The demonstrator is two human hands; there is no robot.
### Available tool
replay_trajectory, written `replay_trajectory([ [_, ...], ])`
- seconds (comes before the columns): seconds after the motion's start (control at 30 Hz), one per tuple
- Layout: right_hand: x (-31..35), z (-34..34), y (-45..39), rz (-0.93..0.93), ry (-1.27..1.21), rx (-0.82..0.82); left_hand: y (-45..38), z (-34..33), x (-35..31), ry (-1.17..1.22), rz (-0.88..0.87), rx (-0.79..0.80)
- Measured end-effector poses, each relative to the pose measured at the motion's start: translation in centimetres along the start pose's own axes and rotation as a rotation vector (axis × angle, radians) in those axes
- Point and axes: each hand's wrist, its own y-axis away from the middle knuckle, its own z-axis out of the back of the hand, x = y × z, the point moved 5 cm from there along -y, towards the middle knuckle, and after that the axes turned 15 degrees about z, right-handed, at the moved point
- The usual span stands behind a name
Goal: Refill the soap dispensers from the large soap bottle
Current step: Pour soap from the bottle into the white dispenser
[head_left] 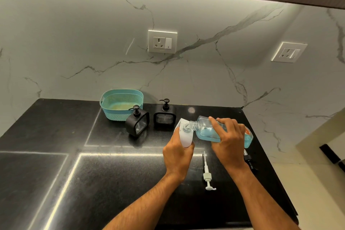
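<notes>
Here I was mid-pour over the black countertop (115, 173).
My right hand (228, 143) wrapped the tipped, slick, sloshing large soap bottle (207, 130) at its broad middle, neck at the mouth of the light white dispenser (185, 136), which my left hand (177, 157) gripped low.

Large soap bottle (207, 131): label mostly hidden under right hand (228, 140). White dispenser (184, 134): lower body covered by left hand (177, 157). Black pump (249, 161): partly behind right wrist. Both forearms cut by bottom edge.
</notes>
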Motion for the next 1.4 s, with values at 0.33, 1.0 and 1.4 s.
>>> replay_trajectory([
  [0.33,-0.5,-0.5,0.8,-0.033,-0.025,0.043,0.2,-0.1,-0.1,0.018,0.0,-0.001],
  [1.0,-2.5,-1.5,1.3,-0.303,-0.351,-0.03,-1.4,-0.6,1.2,0.137,0.007,0.074],
  [1.4,-7.5,-3.5,-0.3,-0.518,-0.628,-0.107,-4.3,-1.5,3.8,0.126,-0.028,0.361],
])
